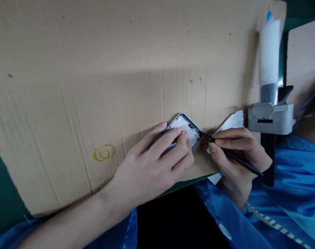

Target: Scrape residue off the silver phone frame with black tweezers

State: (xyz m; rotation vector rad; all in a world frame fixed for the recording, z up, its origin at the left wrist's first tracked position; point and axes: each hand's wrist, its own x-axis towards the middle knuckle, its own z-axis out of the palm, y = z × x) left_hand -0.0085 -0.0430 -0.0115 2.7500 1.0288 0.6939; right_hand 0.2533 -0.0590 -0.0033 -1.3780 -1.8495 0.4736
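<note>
The left hand (157,159) lies flat over a phone frame (185,129), fingers pressed together and pinning it to the cardboard sheet (95,86) near that sheet's front edge. The right hand (237,152) pinches a thin black spudger (230,155) like a pen; its tip meets the frame's right corner. Keep the left-hand pressure steady so the frame cannot swivel, and hold the tool at a shallow angle, working lightly. Two yellow rubber bands (103,153) lie to the left. A white adhesive syringe (269,52) stands in a grey holder (271,117) at the sheet's right edge.
</note>
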